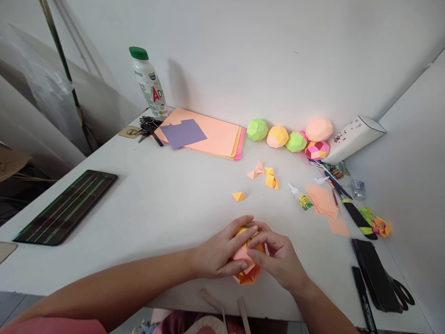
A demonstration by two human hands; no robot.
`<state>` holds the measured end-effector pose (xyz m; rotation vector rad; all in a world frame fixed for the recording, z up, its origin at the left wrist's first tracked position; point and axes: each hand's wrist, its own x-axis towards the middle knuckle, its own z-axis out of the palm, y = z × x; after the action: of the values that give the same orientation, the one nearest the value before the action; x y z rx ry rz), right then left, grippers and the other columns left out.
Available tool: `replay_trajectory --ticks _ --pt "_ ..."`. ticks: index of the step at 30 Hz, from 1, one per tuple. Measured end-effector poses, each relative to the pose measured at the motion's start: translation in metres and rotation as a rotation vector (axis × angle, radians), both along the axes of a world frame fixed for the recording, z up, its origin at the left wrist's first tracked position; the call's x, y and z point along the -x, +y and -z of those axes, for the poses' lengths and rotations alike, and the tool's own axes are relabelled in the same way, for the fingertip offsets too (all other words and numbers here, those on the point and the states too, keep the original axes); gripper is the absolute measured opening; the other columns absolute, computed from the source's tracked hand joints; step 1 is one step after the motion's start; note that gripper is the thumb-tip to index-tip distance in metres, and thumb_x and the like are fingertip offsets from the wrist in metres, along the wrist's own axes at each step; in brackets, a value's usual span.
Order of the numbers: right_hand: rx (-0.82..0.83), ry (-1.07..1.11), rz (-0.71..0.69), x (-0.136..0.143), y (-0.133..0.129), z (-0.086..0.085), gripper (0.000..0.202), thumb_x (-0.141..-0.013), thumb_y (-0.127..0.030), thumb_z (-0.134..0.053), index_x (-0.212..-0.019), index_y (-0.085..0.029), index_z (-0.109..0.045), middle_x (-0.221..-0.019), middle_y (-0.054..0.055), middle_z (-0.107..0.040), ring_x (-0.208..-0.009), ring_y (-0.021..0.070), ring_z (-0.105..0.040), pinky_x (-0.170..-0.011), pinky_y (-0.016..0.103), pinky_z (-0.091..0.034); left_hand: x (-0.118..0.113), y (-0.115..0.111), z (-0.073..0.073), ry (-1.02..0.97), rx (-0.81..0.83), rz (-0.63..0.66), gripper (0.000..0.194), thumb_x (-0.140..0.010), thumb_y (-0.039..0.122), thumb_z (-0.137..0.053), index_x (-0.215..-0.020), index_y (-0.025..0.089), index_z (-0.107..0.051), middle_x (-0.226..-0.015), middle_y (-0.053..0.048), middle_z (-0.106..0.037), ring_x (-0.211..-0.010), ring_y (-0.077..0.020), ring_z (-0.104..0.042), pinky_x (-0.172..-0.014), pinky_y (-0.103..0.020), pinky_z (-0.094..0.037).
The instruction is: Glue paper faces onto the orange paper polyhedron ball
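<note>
Paper ball: it is sitting between the two hands, near the front edge of the white table, showing pink and orange sides.
Left hand: its fingers are spreading a little and curling over the ball's top and left side, holding it.
Right hand: its fingers are bending round the ball's right side and holding it, with thumb and pointing finger nearly meeting; I cannot tell if they are pinching a small piece.
Little folded bits: one yellow piece is lying just past the hands, and pink pieces and orange pieces are lying farther back.
Glue bottle: it is lying beside the pink paper squares.
</note>
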<state>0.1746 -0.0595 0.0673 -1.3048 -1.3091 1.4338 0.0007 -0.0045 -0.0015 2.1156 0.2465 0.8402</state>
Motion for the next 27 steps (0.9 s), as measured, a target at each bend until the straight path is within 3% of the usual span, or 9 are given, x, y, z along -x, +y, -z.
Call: replay_trajectory --ticks 7,11,16,24,27 --pt "-0.052 -0.024 0.161 -0.005 0.002 0.006 0.004 -0.076 -0.027 -0.07 -0.073 -0.024 -0.07 -0.113 0.006 -0.06 -0.115 0.0238 -0.052 -0.094 0.037 -0.046 -0.001 -0.002 0.002 -0.062 0.032 -0.073 0.093 -0.079 0.065 -0.049 -0.147 0.024 0.0 -0.147 -0.021 -0.014 -0.137 -0.0407 -0.016 -0.107 -0.059 -0.027" --pt "-0.063 -0.039 0.199 -0.005 0.003 0.008 0.005 -0.075 -0.028 -0.071 -0.072 -0.024 -0.07 -0.11 0.007 -0.06 -0.114 0.0241 -0.052 -0.091 0.035 -0.047 -0.002 -0.005 0.001 -0.056 0.005 -0.095 0.105 -0.073 0.054 -0.066 -0.147 0.022 -0.001 -0.147 -0.022 -0.014 -0.137 -0.0411 -0.017 -0.107 -0.057 -0.028" --pt "-0.055 -0.019 0.211 -0.004 0.001 0.011 0.006 -0.075 -0.028 -0.071 -0.072 -0.024 -0.07 -0.11 0.008 -0.06 -0.112 0.0248 -0.054 -0.084 0.034 -0.049 -0.002 -0.006 0.002 -0.029 -0.018 -0.136 0.092 -0.079 0.027 -0.062 -0.147 0.018 -0.001 -0.147 -0.023 -0.017 -0.137 -0.0385 -0.017 -0.105 -0.057 -0.032" --pt "-0.06 -0.038 0.208 -0.004 0.001 0.009 0.005 -0.079 -0.024 -0.065 -0.076 -0.024 -0.069 -0.111 0.008 -0.063 -0.117 0.0256 -0.05 -0.086 0.035 -0.047 -0.001 -0.004 0.0 -0.083 -0.058 -0.214 0.08 -0.079 0.017 -0.055 -0.145 0.017 -0.01 -0.142 -0.023 -0.025 -0.133 -0.0357 -0.027 -0.103 -0.056 -0.036" --pt "-0.062 -0.082 0.211 -0.004 0.001 0.009 0.005 -0.079 -0.024 -0.064 -0.082 -0.024 -0.068 -0.114 0.007 -0.06 -0.11 0.0237 -0.054 -0.083 0.034 -0.048 0.0 -0.003 -0.002 -0.087 -0.085 -0.228 0.079 -0.075 0.011 -0.05 -0.144 0.015 -0.013 -0.141 -0.022 -0.028 -0.132 -0.0342 -0.029 -0.102 -0.054 -0.038"
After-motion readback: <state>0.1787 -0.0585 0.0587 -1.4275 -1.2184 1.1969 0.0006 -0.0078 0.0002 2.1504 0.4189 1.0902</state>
